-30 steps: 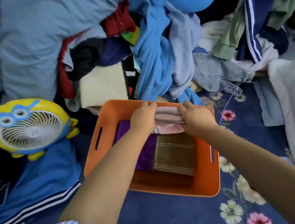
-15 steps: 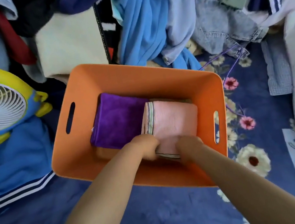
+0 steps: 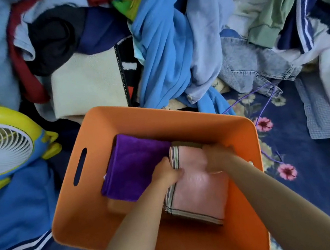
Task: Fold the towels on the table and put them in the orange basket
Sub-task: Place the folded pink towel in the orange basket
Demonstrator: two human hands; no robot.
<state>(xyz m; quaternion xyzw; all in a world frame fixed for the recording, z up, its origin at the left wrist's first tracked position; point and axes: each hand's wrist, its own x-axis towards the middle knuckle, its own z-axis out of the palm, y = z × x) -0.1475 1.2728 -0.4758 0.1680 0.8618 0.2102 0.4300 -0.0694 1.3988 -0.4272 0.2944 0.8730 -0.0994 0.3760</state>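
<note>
So, towel (image 3: 199, 192): pink, folded, in the basket (image 3: 142, 119) beside the purple one (image 3: 136, 167)
Left hand (image 3: 166, 174): fingers curled on its striped edge
Right hand (image 3: 217, 156): fingers pressing its top, grip unclear
Writing: none readable

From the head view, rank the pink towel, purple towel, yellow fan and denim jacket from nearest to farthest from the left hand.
1. pink towel: under the left hand, touching it.
2. purple towel: in the orange basket, just left of the hand.
3. yellow fan and denim jacket: fan far left, jacket upper right; too close to call.
</note>
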